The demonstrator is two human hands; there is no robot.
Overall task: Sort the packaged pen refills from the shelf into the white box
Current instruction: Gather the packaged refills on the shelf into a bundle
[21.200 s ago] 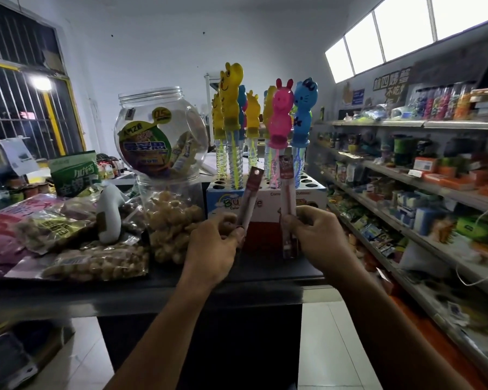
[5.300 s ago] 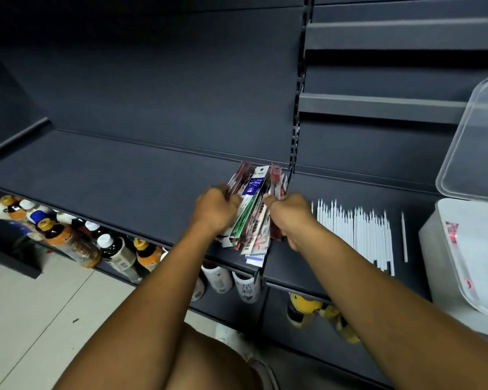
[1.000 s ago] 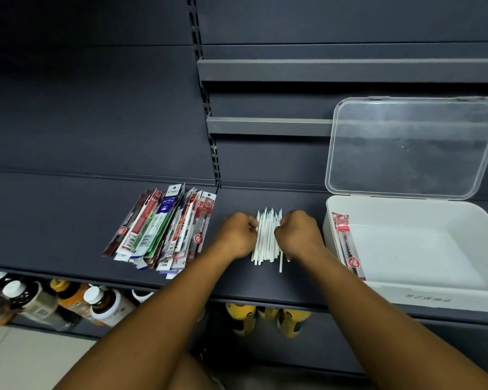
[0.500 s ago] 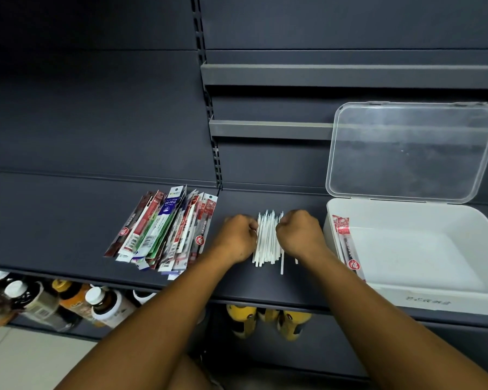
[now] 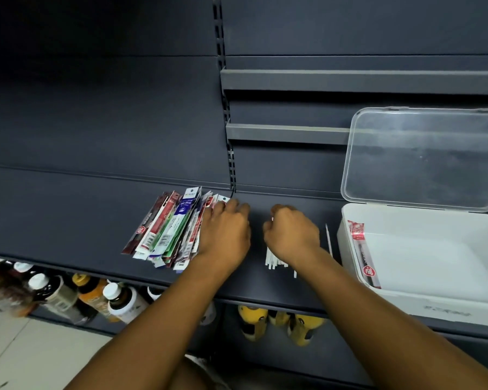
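While your left hand (image 5: 224,235) lies loose-fingered on refill packs (image 5: 169,226) on shelf (image 5: 68,220), right hand (image 5: 292,235) curls over white sticks (image 5: 273,260), grip hidden. White box (image 5: 406,302), lid (image 5: 423,159) up, holds one red pack (image 5: 364,254).

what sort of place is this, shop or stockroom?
Most likely a small retail shop: dark slotted gondola shelving, bottled drinks lined up on the level below, and packaged pen refills fanned out on the shelf.
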